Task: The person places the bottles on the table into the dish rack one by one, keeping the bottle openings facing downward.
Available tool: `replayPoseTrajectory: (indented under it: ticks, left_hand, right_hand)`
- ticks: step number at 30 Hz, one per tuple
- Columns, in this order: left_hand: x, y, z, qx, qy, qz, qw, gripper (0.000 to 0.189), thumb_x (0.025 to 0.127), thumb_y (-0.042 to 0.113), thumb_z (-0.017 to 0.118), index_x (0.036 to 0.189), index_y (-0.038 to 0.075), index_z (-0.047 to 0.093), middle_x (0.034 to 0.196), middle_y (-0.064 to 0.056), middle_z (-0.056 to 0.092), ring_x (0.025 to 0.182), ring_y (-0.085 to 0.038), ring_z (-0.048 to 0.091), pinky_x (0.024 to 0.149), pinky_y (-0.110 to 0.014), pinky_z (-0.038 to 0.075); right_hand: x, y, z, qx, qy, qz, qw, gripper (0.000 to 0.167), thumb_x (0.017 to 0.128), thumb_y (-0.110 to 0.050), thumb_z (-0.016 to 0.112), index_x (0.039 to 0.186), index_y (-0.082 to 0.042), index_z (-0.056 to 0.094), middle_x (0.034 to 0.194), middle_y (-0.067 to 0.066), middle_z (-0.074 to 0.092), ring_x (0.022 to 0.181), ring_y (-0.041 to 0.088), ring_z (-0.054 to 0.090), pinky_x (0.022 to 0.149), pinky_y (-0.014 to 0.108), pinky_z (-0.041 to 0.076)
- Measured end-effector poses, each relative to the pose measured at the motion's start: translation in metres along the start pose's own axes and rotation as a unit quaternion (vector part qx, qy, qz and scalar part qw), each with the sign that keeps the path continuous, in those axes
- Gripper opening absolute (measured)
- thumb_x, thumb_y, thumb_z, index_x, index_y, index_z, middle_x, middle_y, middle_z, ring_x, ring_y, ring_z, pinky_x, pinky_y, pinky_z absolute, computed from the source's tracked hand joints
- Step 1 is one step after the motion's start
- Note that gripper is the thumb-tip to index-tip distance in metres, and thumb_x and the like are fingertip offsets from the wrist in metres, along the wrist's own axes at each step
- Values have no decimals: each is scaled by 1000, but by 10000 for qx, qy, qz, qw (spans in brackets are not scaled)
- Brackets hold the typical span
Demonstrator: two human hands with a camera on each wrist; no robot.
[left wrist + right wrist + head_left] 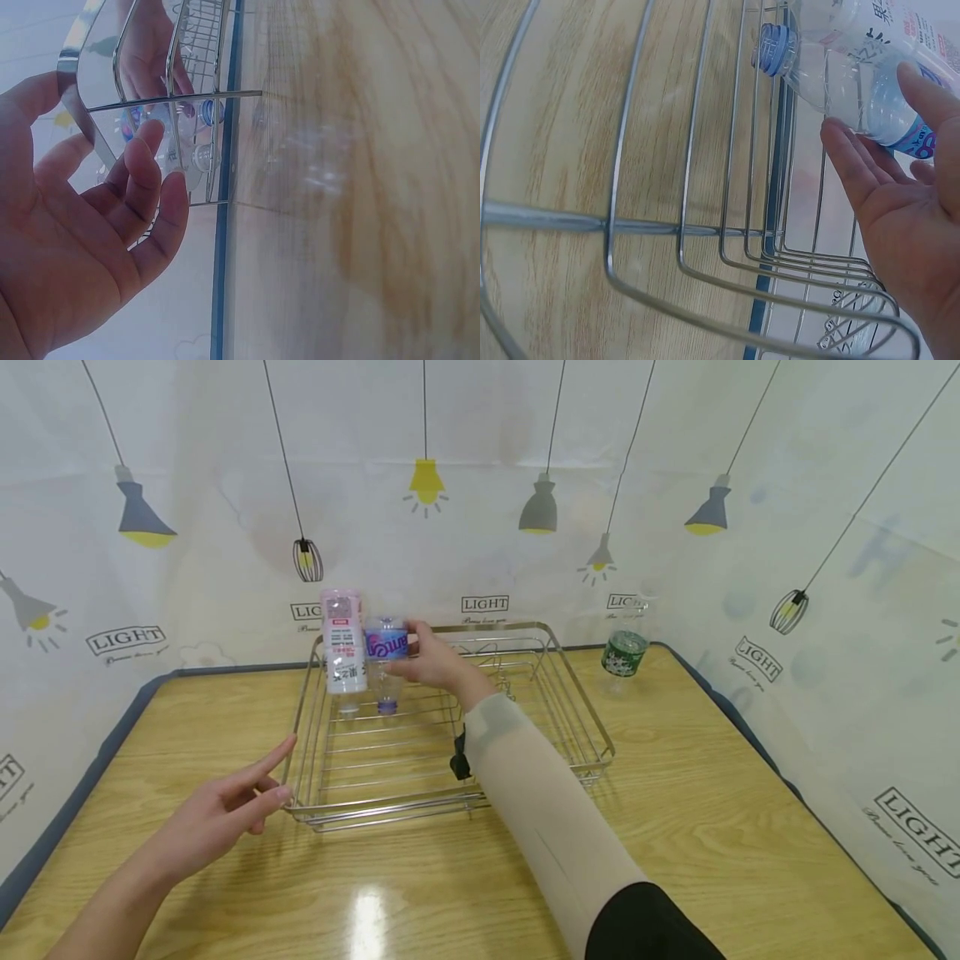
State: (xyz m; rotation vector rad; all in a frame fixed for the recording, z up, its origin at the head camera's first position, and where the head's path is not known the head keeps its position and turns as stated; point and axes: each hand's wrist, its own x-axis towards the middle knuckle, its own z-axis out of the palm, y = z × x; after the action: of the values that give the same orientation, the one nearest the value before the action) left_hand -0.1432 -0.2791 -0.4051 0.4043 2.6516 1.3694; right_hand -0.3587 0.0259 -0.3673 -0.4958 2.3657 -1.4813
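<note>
My right hand (435,660) holds an upside-down clear plastic bottle (387,645) with a blue-purple label, its blue cap (772,49) pointing down inside a wire basket (408,799). Thumb and fingers lie on either side of the bottle in the right wrist view. Close to its left, a second bottle (345,647) with a pink and white label also stands cap down in the basket. At the basket's front left corner is my left hand (217,814), index finger extended, fingertips right at the metal rim (69,64), the other fingers loosely bent.
A clear bottle with a green label (624,653) stands on the wooden table (712,810) to the right, behind the basket. A white curtain (495,410) printed with lamps surrounds the table's back and sides. A small black object (460,758) shows beside my right forearm.
</note>
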Motion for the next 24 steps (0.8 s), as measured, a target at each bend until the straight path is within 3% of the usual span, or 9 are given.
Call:
replayPoseTrajectory:
  ticks: [6,15,24]
  left_hand:
    - [0,-1,0,13,-23,-45,10000,66,116,29,60,174,35,30,112,-10,63,76,-16,56,63,-33,45]
    - [1,-2,0,63,-13,-39,10000,66,116,29,59,174,37,29,111,-9,64,77,-16,57,61,-32,44]
    - [0,-1,-1,23,-30,-26,10000,66,116,29,59,174,37,29,108,-10,63,77,-17,57,64,-33,44]
  right_hand:
    - [0,1,2,134,260,-38,9996,106,102,-19,82,176,-24,7,152,25,56,133,36,64,109,49,59]
    - [0,2,2,43,246,-99,9996,102,102,-18,81,176,-25,11,150,23,58,126,34,68,107,47,59]
    - [0,3,2,95,109,-42,9999,101,104,-19,78,177,-23,8,160,24,52,141,37,61,115,49,55]
